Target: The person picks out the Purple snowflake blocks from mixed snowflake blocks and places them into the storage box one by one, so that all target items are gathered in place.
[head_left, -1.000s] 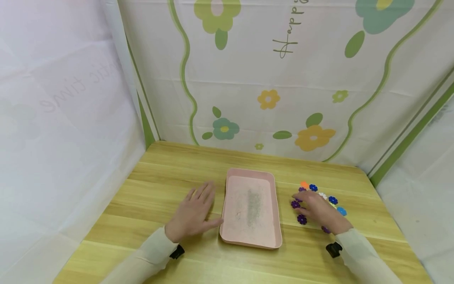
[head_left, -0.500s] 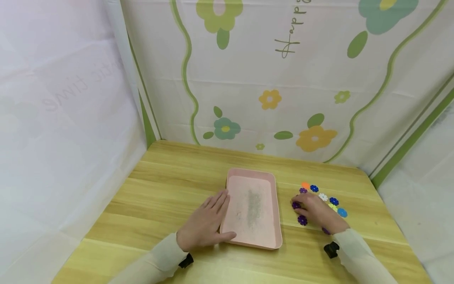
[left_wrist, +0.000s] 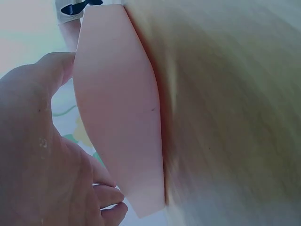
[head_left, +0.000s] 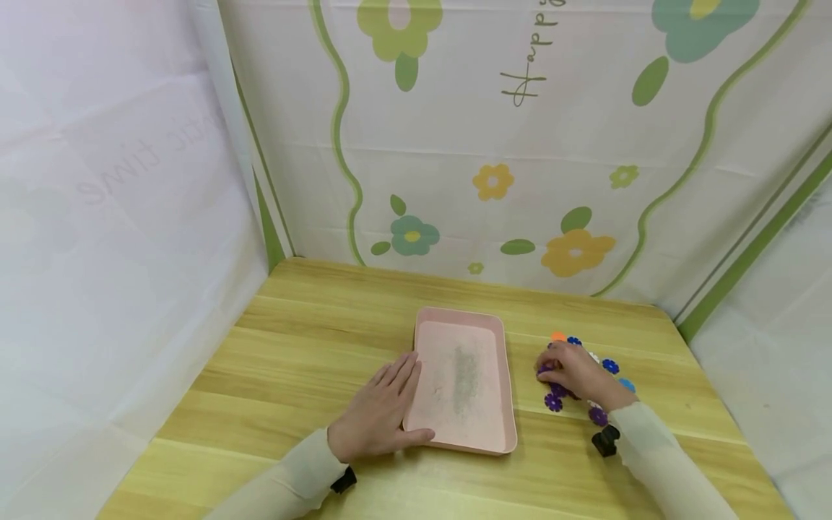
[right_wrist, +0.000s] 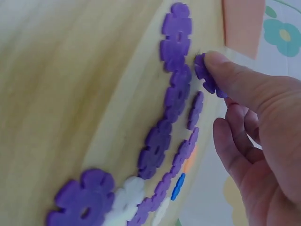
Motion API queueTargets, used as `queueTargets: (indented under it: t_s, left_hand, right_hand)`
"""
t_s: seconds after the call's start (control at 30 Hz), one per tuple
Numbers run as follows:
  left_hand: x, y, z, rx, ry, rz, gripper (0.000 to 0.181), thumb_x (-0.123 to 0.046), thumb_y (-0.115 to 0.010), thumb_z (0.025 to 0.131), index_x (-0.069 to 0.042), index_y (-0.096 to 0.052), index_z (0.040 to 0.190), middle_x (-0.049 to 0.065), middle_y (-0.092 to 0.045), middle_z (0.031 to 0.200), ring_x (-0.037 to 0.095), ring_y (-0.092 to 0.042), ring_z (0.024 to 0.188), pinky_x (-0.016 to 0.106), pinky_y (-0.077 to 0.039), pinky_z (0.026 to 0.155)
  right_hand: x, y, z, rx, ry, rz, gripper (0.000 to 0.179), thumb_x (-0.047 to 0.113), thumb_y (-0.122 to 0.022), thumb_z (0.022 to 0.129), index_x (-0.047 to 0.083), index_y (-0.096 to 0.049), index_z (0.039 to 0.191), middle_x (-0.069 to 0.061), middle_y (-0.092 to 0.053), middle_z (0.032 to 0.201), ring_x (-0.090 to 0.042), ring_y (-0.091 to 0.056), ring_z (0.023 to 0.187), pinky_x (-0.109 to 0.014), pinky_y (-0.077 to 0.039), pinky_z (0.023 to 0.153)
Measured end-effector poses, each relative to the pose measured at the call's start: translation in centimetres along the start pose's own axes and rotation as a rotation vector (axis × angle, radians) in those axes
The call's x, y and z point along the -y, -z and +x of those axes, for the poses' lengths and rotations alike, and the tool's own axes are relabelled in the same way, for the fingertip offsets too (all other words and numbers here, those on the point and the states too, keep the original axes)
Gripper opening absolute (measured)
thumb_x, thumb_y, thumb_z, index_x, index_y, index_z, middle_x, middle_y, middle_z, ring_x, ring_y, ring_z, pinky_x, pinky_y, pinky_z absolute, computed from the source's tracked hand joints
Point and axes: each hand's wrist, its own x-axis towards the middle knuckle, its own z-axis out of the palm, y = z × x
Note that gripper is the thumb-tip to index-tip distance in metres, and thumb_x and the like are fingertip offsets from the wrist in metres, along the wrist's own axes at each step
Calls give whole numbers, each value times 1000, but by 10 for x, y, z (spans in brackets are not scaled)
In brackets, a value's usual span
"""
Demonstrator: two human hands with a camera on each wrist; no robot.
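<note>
My left hand (head_left: 377,415) rests with straight fingers on the left rim of a pink plastic tray (head_left: 429,347). In the left wrist view, its thumb and fingertips lie along the upper edge of the tray's outer wall (left_wrist: 117,108). Right of the tray, my right hand (head_left: 581,372) pinches a purple flower-shaped plastic disc (right_wrist: 204,73) between thumb and fingers, held above the table. Beneath that hand lie several more purple discs (right_wrist: 176,37), some overlapping, along with a white disc (right_wrist: 126,200). The hand hides part of this group in the head view.
Dark blue discs (head_left: 610,366), a light blue disc (head_left: 627,385) and an orange disc (head_left: 557,336) lie around the right hand. The wooden table (head_left: 312,310) is bounded by a flower-printed cloth (head_left: 442,123) at the back and cloth sides.
My left hand has moved right onto the tray's rim. My right hand has closed on a purple disc and lifted it slightly. Discs under that hand have shifted together.
</note>
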Motion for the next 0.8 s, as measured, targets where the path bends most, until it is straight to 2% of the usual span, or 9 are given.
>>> queueTargets:
  t_s: [0.07,0.2,0.3,0.47,0.57,0.8]
  left_hand:
    - [-1,-1,1,6,1,-3,106,-76,-48,99,5,-26,165,24,-23,175,38,-24,163,51,-33,130]
    - [-2,-1,1,9,-1,-1,107,-77,-46,99,6,-25,165,24,-21,175,38,-23,163,50,-31,131]
    - [-3,-2,1,4,-1,11,108,-78,-45,99,6,-26,164,24,-20,175,38,-23,163,50,-31,131]
    - [-3,-3,1,-3,-4,21,109,-79,-45,99,6,-26,164,25,-21,175,38,-24,163,49,-31,131]
    - [-3,-3,1,-2,-4,18,110,-79,-46,98,7,-26,164,25,-20,175,38,-24,163,50,-31,131]
    - [-4,-4,0,6,-6,26,111,-80,-46,97,7,-25,164,26,-18,175,38,-23,163,49,-33,131]
  right_hand:
    - [0,3,1,0,-20,38,7,12,-82,92,17,-78,94,10,-70,86,2,-60,74,-23,-55,66]
    - [4,12,4,19,-111,103,5,14,-73,100,16,-74,96,9,-70,85,1,-61,73,-22,-54,64]
    - [10,19,7,35,-185,152,7,18,-69,104,16,-73,98,5,-71,85,-6,-62,73,-23,-54,63]
    - [26,27,19,59,-268,274,12,24,-68,105,16,-75,99,-8,-75,88,-26,-66,74,-26,-53,61]
    - [36,30,29,70,-273,337,14,23,-68,105,14,-77,99,-13,-76,91,-32,-65,75,-27,-53,61]
    - [57,27,56,96,-265,400,16,26,-68,105,15,-79,100,-13,-78,96,-26,-65,80,-27,-53,66]
